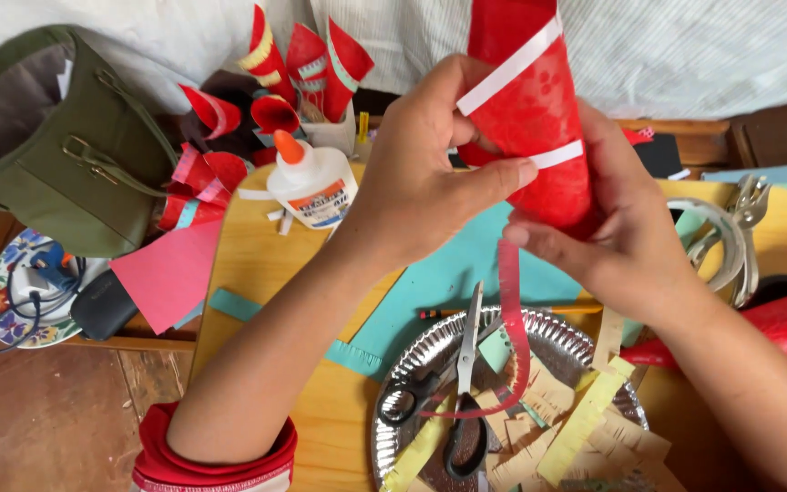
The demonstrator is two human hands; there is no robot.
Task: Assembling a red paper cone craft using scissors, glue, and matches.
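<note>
At 9 o'clock an olive-green bag (43, 146) gapes open, its inside hidden; below it a floral plate (2, 296) carries a glue gun (43, 264) and its cord. At 11 o'clock a white cup (330, 135) holds finished red cones (307, 59), with a glue bottle (311, 187) just in front on the table (257, 264). At centre, the left hand (421, 173) pinches a red paper cone (530, 118), and the right hand (621, 228) grips its lower side. At 6 o'clock a foil plate (557, 333) contains scissors (462, 401), paper scraps and a fringed red strip (514, 310).
</note>
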